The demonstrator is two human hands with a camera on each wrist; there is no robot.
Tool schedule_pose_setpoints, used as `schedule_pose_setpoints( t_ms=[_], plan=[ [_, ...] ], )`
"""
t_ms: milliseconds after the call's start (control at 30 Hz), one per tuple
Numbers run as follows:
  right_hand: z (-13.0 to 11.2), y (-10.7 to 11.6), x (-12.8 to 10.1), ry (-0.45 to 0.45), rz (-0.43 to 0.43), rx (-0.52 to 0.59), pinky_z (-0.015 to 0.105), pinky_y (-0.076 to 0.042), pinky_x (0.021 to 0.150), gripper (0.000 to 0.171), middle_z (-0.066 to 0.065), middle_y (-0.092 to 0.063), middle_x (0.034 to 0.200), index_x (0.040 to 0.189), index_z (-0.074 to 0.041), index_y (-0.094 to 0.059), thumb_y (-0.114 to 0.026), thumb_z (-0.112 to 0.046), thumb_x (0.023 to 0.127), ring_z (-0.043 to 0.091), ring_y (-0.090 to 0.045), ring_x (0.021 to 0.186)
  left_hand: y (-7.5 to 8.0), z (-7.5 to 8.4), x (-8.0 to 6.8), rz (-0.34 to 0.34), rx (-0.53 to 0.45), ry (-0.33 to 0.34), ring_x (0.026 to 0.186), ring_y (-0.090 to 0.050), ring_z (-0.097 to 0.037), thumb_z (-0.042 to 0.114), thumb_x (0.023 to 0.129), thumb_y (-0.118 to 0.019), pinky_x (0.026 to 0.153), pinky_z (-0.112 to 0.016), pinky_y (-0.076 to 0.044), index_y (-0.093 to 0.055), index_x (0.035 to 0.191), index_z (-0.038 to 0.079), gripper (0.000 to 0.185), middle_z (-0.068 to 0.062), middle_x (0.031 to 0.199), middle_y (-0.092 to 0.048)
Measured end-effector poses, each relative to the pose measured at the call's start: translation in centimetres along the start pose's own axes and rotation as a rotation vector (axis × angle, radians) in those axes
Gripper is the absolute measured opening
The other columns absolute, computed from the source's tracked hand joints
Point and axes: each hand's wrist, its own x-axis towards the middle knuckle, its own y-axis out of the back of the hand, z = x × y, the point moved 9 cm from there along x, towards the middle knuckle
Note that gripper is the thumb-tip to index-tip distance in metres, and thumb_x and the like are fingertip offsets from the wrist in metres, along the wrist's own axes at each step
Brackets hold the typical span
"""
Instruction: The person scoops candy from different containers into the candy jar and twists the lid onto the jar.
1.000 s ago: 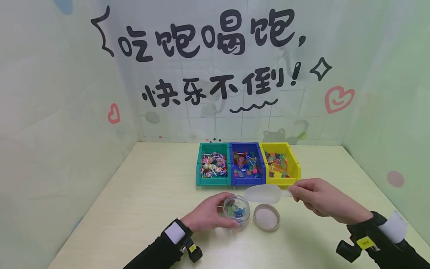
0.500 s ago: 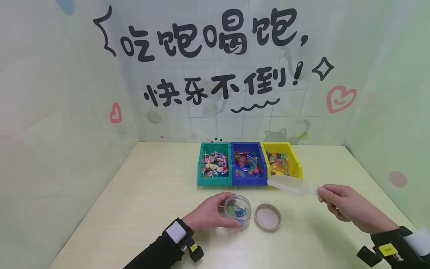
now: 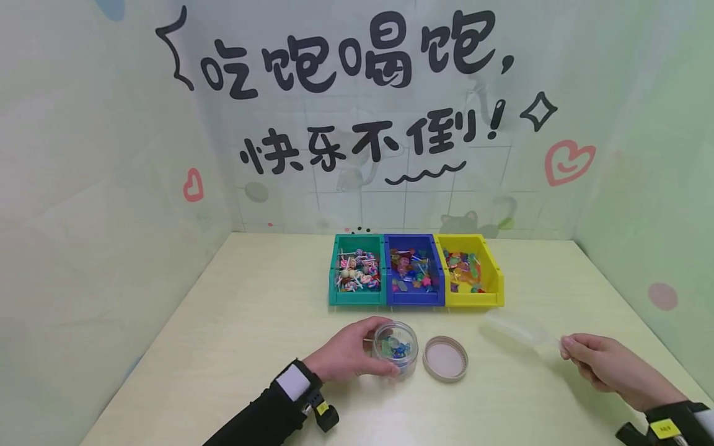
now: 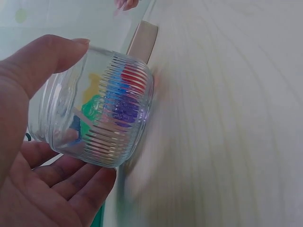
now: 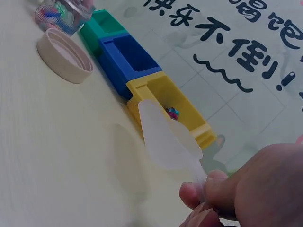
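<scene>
A small clear ribbed jar (image 3: 396, 347) with several coloured candies inside stands on the pale table (image 3: 251, 347). My left hand (image 3: 348, 357) grips the jar (image 4: 102, 113) from its left side, thumb and fingers curled round it. The jar's beige lid (image 3: 444, 358) lies upside down just to its right. My right hand (image 3: 605, 368) pinches the handle of a translucent plastic scoop (image 3: 515, 328), low over the table at the right, in front of the yellow bin (image 3: 470, 272). The scoop (image 5: 165, 137) looks empty.
A green bin (image 3: 357, 272), a blue bin (image 3: 414, 271) and the yellow bin stand side by side at the table's back middle, each filled with candies. Decorated walls close the table in on three sides. The lid (image 5: 64, 54) lies near the jar (image 5: 59, 14).
My right hand has carried the scoop from above the jar out to the right and down toward the table. The left hand stays on the jar.
</scene>
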Motion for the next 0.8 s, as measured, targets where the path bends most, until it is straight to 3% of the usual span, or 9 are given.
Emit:
schedule_pose_setpoints(
  t_ms=[200,467,800],
  plan=[
    [1.9,0.1,0.2,-0.070,0.047,-0.026,0.025,-0.032,0.049,0.039,-0.001,-0.044,0.072,0.104,-0.001,-0.061,-0.042,-0.035,0.110,0.012,-0.041,0.059,0.0,0.1,0.0,-0.002,-0.004,0.002,0.121,-0.059,-0.016,0.037,0.076,-0.091,0.108,-0.044,-0.047,-0.054,0.141,0.026,0.076,0.009,0.129,-0.064],
    [2.5,-0.5,0.4,-0.086,0.048,-0.045,0.024,-0.033,0.049,0.039,-0.001,-0.045,0.074,0.108,-0.003,-0.065,-0.044,-0.036,0.110,0.012,-0.042,0.061,0.0,0.1,-0.1,-0.002,-0.014,0.006,0.122,-0.059,-0.017,0.037,0.076,-0.091,0.109,-0.046,-0.046,-0.055,0.141,0.026,0.076,0.009,0.129,-0.064],
    [3.0,-0.6,0.2,-0.144,0.065,-0.105,0.024,-0.030,0.045,0.057,-0.001,-0.049,0.072,0.117,-0.009,-0.068,-0.048,-0.060,0.102,0.012,-0.040,0.055,0.0,0.2,-0.1,-0.003,-0.011,0.003,0.122,-0.059,-0.017,0.037,0.076,-0.090,0.108,-0.045,-0.047,-0.055,0.140,0.026,0.074,0.009,0.128,-0.064]
  ],
)
